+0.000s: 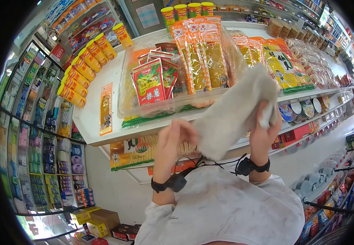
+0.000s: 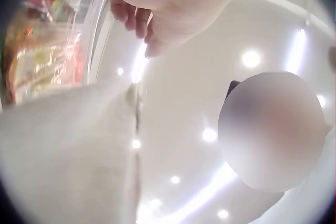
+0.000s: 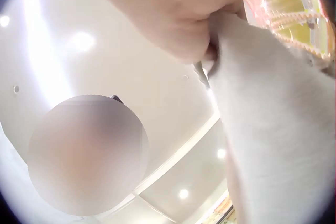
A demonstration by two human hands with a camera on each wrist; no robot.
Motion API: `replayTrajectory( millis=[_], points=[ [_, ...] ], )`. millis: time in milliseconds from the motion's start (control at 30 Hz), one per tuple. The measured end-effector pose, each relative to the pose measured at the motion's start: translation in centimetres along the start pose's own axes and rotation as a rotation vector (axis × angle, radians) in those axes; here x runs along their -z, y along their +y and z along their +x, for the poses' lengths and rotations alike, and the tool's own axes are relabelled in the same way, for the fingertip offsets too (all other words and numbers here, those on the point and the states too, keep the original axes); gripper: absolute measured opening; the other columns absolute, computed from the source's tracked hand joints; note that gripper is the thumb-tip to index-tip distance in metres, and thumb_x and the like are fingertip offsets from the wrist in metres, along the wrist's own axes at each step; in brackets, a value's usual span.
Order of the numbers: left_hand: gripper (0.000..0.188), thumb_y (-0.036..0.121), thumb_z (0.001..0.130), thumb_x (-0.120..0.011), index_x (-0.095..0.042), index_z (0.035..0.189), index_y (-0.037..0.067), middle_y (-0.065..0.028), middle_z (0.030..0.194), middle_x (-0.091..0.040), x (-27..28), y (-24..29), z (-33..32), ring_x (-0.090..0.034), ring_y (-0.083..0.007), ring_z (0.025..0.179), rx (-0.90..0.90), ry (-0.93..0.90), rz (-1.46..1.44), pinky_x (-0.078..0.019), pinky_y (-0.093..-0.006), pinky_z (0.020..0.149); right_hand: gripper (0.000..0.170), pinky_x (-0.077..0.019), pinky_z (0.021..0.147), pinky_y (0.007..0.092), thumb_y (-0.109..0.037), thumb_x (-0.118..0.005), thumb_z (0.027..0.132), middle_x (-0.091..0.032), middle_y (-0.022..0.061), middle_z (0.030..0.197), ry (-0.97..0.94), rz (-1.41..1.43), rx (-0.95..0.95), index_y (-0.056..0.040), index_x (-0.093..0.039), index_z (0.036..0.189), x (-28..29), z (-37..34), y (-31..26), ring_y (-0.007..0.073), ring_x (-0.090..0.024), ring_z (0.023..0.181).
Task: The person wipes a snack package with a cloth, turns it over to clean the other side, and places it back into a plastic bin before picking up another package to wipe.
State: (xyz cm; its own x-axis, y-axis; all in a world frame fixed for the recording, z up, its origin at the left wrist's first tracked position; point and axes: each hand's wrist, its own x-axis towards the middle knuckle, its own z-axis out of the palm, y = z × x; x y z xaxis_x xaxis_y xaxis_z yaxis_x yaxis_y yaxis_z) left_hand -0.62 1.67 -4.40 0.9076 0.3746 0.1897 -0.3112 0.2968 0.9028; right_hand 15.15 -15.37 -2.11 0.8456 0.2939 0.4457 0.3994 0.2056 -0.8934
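Observation:
A pale grey-white cloth [image 1: 230, 118] hangs in the air before the person's chest, blurred at its edges. The right hand [image 1: 264, 132] pinches it at its right side; in the right wrist view the cloth [image 3: 278, 98] runs down from the right hand [image 3: 184, 14]. By the cloth's left edge is the left hand [image 1: 173, 141], its fingers loosely bent. The left wrist view shows the left hand [image 2: 168, 8] above the cloth [image 2: 68, 150], apart from it, with nothing in its fingers.
Behind the hands, a white shelf top [image 1: 91, 126] bears a clear tray [image 1: 124, 96] of snack packets, a single orange-edged packet [image 1: 106, 108] and several yellow canisters [image 1: 89, 61]. Large yellow bags [image 1: 285, 65] lie at the right. Shelves [image 1: 38, 134] of goods stand at the left.

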Motion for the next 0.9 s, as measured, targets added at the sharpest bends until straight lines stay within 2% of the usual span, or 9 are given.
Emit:
replayTrajectory(
  millis=[33,133,167,300,400,500,700,800,900],
  points=[
    [0.078,0.061,0.101,-0.021,-0.056,0.119,-0.007,-0.0125,0.111,-0.063,-0.6,-0.3,0.5,-0.062,-0.0172,0.096,0.132,-0.127,0.006,-0.05,-0.0315,0.083,0.037,-0.0486,0.09,0.0355,-0.008,-0.063,0.084,-0.067,0.017,0.113,-0.157,0.038,0.075,0.0028,-0.061,0.119,0.1,-0.2,-0.4,0.0266,-0.065,0.101],
    [0.081,0.063,0.1,-0.019,-0.048,0.132,-0.006,-0.0147,0.123,-0.06,-3.6,0.0,-0.4,-0.06,-0.0211,0.107,0.332,0.168,-0.761,-0.0478,-0.0332,0.094,0.038,-0.0459,0.097,0.0439,-0.014,-0.063,0.085,-0.063,0.0184,0.123,-0.892,0.153,0.496,0.0013,-0.063,0.12,-1.2,1.1,-3.7,0.0372,-0.059,0.115],
    [0.082,0.063,0.099,-0.022,-0.04,0.139,-0.006,-0.0152,0.13,-0.056,-4.6,0.9,-0.2,-0.056,-0.0224,0.116,0.263,0.195,-0.567,-0.0442,-0.0314,0.101,0.039,-0.0459,0.097,0.0446,-0.021,-0.06,0.087,-0.06,0.0189,0.126,-1.071,0.17,0.573,0.0005,-0.064,0.118,-1.7,1.4,-3.4,0.0385,-0.057,0.117],
    [0.063,0.048,0.102,-0.035,-0.046,0.135,-0.004,-0.0135,0.129,-0.057,-5.2,1.8,-0.4,-0.057,-0.0196,0.114,0.208,0.289,-0.421,-0.0448,-0.0299,0.098,0.054,-0.0458,0.096,0.046,-0.044,-0.049,0.091,-0.06,0.0189,0.125,-1.18,0.244,0.551,0.0015,-0.064,0.117,-2.0,1.0,-2.4,0.039,-0.058,0.115],
    [0.045,0.028,0.1,-0.049,-0.048,0.133,-0.004,-0.0124,0.127,-0.058,-5.0,1.4,0.7,-0.057,-0.0173,0.114,0.169,0.269,-0.267,-0.0446,-0.0294,0.097,0.054,-0.047,0.094,0.0454,-0.043,-0.046,0.094,-0.062,0.018,0.122,-1.278,0.32,0.498,0.0021,-0.064,0.117,-1.3,0.7,-1.7,0.038,-0.058,0.114],
    [0.043,0.009,0.094,-0.058,-0.046,0.134,-0.003,-0.0113,0.127,-0.058,-4.6,0.5,1.7,-0.056,-0.0147,0.114,0.106,0.203,-0.126,-0.0438,-0.0292,0.097,0.04,-0.0486,0.091,0.0427,-0.031,-0.055,0.093,-0.063,0.0181,0.121,-1.143,0.244,0.395,0.003,-0.065,0.113,0.6,1.3,-2.0,0.0334,-0.06,0.112],
    [0.057,0.004,0.088,-0.064,-0.041,0.14,-0.002,-0.0118,0.133,-0.053,-6.3,0.1,1.2,-0.05,-0.0173,0.122,-0.071,0.105,0.049,-0.0399,-0.0314,0.102,0.026,-0.0466,0.089,0.0337,0.0,-0.067,0.077,-0.064,0.0176,0.11,-0.295,-0.013,0.366,0.0038,-0.063,0.102,1.5,1.7,-1.0,0.026,-0.062,0.1],
    [0.059,0.005,0.088,-0.066,-0.04,0.141,-0.001,-0.0115,0.135,-0.051,-5.6,-0.5,1.3,-0.049,-0.0167,0.122,-0.023,-0.142,-0.084,-0.0395,-0.031,0.102,0.024,-0.045,0.09,0.0327,0.001,-0.065,0.076,-0.063,0.0154,0.106,-0.21,0.028,0.331,0.004,-0.062,0.1,1.0,1.6,-0.4,0.0255,-0.061,0.099],
    [0.058,0.01,0.089,-0.068,-0.042,0.139,-0.002,-0.0095,0.13,-0.055,-7.9,0.3,1.6,-0.051,-0.0141,0.118,-0.096,-0.09,0.241,-0.0417,-0.0297,0.099,0.022,-0.0448,0.09,0.0319,0.002,-0.069,0.075,-0.061,0.0154,0.111,-0.287,0.14,0.255,0.0019,-0.06,0.095,1.3,1.5,-0.1,0.0232,-0.059,0.102]
  ],
)
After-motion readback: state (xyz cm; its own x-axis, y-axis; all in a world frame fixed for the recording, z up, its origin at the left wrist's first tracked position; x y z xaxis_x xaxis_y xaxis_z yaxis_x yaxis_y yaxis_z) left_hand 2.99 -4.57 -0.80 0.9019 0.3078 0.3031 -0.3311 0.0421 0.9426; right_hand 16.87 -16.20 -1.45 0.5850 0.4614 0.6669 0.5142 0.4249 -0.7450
